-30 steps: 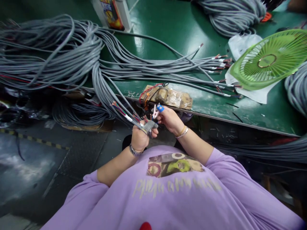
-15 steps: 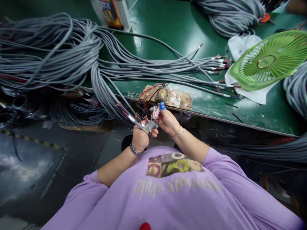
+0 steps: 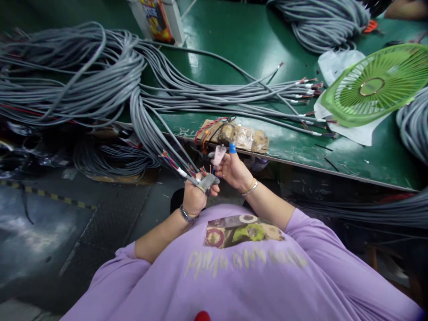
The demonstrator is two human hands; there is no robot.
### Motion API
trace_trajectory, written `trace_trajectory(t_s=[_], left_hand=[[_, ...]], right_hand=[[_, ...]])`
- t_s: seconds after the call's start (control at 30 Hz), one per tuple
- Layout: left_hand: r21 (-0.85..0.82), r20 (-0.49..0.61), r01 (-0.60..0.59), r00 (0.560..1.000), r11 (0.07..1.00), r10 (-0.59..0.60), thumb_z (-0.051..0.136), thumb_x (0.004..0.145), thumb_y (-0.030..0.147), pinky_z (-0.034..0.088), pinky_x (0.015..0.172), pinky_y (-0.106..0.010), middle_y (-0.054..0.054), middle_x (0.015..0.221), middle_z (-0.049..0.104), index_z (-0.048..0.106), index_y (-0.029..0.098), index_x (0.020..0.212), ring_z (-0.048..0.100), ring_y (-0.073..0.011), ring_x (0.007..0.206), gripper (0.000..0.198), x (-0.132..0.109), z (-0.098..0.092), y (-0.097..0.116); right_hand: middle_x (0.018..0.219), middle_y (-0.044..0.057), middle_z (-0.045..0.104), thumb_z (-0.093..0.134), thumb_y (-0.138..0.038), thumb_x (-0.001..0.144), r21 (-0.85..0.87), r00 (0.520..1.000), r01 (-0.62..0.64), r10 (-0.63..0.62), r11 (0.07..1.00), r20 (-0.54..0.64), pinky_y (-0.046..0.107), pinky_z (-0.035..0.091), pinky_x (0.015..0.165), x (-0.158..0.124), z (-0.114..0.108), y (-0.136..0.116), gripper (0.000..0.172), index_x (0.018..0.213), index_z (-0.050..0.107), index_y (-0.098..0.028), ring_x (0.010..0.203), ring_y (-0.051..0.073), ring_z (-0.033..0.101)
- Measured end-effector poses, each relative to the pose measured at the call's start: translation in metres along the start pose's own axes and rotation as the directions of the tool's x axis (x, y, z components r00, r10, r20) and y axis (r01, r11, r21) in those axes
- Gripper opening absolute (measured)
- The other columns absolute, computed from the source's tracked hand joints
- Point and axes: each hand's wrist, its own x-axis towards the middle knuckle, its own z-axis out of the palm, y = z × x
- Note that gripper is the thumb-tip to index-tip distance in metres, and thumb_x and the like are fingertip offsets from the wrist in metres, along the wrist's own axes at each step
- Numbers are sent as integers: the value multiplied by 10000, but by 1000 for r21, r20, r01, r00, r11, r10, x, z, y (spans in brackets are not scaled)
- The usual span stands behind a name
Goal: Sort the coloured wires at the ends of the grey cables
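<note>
Grey cables [image 3: 190,178] are gripped near their coloured wires [image 3: 172,162] by closed fingers of the left hand [image 3: 194,197], left-front of the taped block [image 3: 256,137]; a pink piece [image 3: 219,156] is held in curled fingers of the right hand [image 3: 236,173]. Jackets seem springy, wires fragile; grip is best taken on jackets.

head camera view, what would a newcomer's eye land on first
Probably the bright green fan, at the right over the green table. Then the heap of grey cables sprawling at upper left. Near the centre, the left hand holds cable ends, and the right hand, blue wrap on its thumb, a pale pink piece.
</note>
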Motion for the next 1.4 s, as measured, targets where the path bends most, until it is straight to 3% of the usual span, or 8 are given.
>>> trace_trajectory(t_s=[0.23, 0.47, 0.73, 0.9, 1.07, 1.2, 1.4], left_hand=[[-61, 183, 89, 980, 994, -77, 719, 680, 456, 380, 337, -209, -15, 445, 592, 643, 149, 631, 499, -102, 334, 320, 8, -4, 11], [-103, 247, 170, 959, 980, -140, 729, 644, 456, 336, 328, -208, -4, 426, 565, 639, 156, 619, 456, -91, 314, 314, 20, -1, 11], [-85, 216, 188, 962, 978, -166, 730, 657, 451, 323, 325, -207, 2, 413, 550, 641, 153, 621, 449, -90, 311, 313, 23, -1, 2], [-74, 227, 166, 963, 983, -145, 734, 681, 441, 331, 330, -198, -2, 419, 563, 643, 150, 613, 455, -84, 312, 312, 21, -1, 2], [-36, 190, 128, 975, 991, -119, 724, 682, 438, 358, 328, -200, -9, 430, 575, 648, 145, 624, 475, -90, 320, 308, 11, -3, 2], [-20, 64, 34, 997, 999, -33, 728, 685, 471, 404, 349, -204, -14, 477, 615, 637, 154, 646, 528, -104, 358, 333, 3, -3, -1], [3, -104, -86, 991, 996, 86, 707, 737, 469, 388, 357, -183, -2, 518, 646, 649, 157, 697, 531, -83, 365, 320, 7, 4, 1]], right_hand=[[740, -1, 623, 629, -470, 862, -18, 996, 87, -87, 996, 10, 184, 417, 528, -5, -1, -2, 309, 898, 673, -166, 582, 74, 483], [692, -6, 598, 671, -599, 787, -5, 995, 98, -98, 995, -6, 190, 397, 503, 0, -2, 3, 449, 885, 688, -161, 571, 77, 475], [667, -9, 601, 700, -615, 756, 5, 986, 148, -148, 989, -74, 206, 408, 539, 4, 3, 6, 453, 827, 678, -168, 585, 85, 497], [689, -1, 614, 685, -634, 756, 39, 993, 104, -101, 994, -69, 211, 422, 549, 2, 3, 5, 462, 811, 651, -177, 617, 101, 526], [720, 13, 618, 530, -732, 809, 11, 1000, -8, 8, 1000, -8, 214, 429, 539, -3, -4, 0, 555, 826, 636, -188, 618, 109, 531], [761, 24, 629, 477, -749, 825, -30, 997, -53, 54, 998, 46, 208, 430, 518, -7, -6, -4, 586, 826, 629, -182, 601, 102, 516], [716, -5, 604, 664, -518, 811, -86, 996, 73, -69, 994, 50, 185, 415, 513, -6, -5, -7, 356, 840, 649, -164, 573, 75, 470]])
